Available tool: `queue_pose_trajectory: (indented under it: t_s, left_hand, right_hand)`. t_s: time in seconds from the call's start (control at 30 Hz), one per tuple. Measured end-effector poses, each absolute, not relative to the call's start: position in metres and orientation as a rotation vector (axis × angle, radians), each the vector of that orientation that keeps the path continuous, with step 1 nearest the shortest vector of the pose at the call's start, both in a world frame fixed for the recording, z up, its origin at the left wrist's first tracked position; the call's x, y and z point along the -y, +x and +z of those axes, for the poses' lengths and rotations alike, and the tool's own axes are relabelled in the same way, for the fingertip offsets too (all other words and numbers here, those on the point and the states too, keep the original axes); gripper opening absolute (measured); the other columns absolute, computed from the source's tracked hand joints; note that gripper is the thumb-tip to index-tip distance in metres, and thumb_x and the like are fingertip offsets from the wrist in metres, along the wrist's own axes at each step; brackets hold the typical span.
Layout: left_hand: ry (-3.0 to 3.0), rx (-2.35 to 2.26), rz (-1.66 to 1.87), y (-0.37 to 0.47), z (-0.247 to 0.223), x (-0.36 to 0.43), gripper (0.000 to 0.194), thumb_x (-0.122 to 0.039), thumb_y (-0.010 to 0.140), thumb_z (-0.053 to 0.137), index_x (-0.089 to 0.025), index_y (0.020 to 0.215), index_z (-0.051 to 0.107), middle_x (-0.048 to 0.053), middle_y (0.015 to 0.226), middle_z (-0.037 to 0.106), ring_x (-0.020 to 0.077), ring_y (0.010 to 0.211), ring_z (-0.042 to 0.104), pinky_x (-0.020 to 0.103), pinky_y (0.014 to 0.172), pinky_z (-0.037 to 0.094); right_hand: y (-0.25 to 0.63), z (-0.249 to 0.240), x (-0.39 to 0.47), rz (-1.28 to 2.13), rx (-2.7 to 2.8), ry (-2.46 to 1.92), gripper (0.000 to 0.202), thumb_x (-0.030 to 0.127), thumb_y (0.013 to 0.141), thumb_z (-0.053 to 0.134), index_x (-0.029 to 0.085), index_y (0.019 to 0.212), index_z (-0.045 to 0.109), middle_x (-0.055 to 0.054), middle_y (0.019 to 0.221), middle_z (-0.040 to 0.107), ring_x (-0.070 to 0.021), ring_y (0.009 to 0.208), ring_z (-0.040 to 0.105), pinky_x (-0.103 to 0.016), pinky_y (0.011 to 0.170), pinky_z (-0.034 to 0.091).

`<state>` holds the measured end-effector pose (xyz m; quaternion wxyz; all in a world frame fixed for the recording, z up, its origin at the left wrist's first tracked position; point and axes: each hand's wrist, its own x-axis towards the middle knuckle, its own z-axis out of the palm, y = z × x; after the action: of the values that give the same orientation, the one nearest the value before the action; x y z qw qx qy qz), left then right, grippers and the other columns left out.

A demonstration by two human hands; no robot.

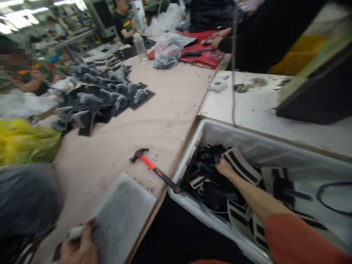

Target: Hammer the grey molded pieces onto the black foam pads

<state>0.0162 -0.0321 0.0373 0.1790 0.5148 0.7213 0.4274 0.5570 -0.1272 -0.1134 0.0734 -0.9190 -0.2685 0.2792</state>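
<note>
Under strip lights, pinkish table bore a hammer; left hand lay curled beside grey slab, contents unclear; right hand, grip unclear, was among striped pieces in white bin.

Pieces in bin, hammer on table
</note>
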Motion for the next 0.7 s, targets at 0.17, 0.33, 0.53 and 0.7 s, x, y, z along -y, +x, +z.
queue_pose_trajectory:
  t_s: [0.17, 0.33, 0.53, 0.7]
  left_hand:
    - [1.286, -2.056, 1.315, -0.022, 0.018, 0.031, 0.038, -0.049, 0.077, 0.067, -0.017, 0.097, 0.066, 0.006, 0.089, 0.074, 0.0224, 0.088, 0.069, 0.035, 0.085, 0.054]
    - [1.274, -1.894, 1.315, -0.023, 0.021, 0.034, 0.040, -0.046, 0.079, 0.068, -0.016, 0.104, 0.063, 0.009, 0.096, 0.075, 0.0208, 0.091, 0.070, 0.031, 0.086, 0.054]
    - [1.332, -1.833, 1.282, -0.021, 0.027, 0.043, 0.031, -0.039, 0.080, 0.069, -0.018, 0.102, 0.065, 0.007, 0.096, 0.075, 0.0202, 0.089, 0.070, 0.029, 0.083, 0.054]
    - [1.220, -1.757, 1.434, -0.012, 0.038, 0.037, 0.031, -0.039, 0.080, 0.070, -0.017, 0.100, 0.066, 0.008, 0.096, 0.075, 0.0200, 0.089, 0.071, 0.029, 0.081, 0.055]
  right_hand:
    - [0.555, -0.068, 0.108, 0.621, 0.906, -2.710, 0.051, 0.034, 0.095, 0.041, 0.012, 0.140, 0.050, -0.033, 0.123, 0.060, -0.0379, 0.114, 0.061, -0.046, 0.082, 0.045]
    - [0.513, 0.045, 0.073, 0.239, 1.107, -2.285, 0.055, 0.050, 0.092, 0.050, 0.015, 0.134, 0.058, -0.026, 0.107, 0.067, -0.0305, 0.096, 0.064, -0.042, 0.078, 0.045]
    - [0.336, 0.137, 0.054, 0.593, 1.582, -1.745, 0.047, 0.038, 0.086, 0.056, 0.016, 0.127, 0.062, -0.007, 0.088, 0.070, -0.0177, 0.065, 0.062, -0.031, 0.063, 0.051]
    - [0.214, 0.104, 0.054, 0.948, 1.924, -1.511, 0.042, 0.024, 0.085, 0.051, 0.012, 0.124, 0.064, -0.013, 0.108, 0.072, -0.0228, 0.094, 0.068, -0.033, 0.085, 0.052]
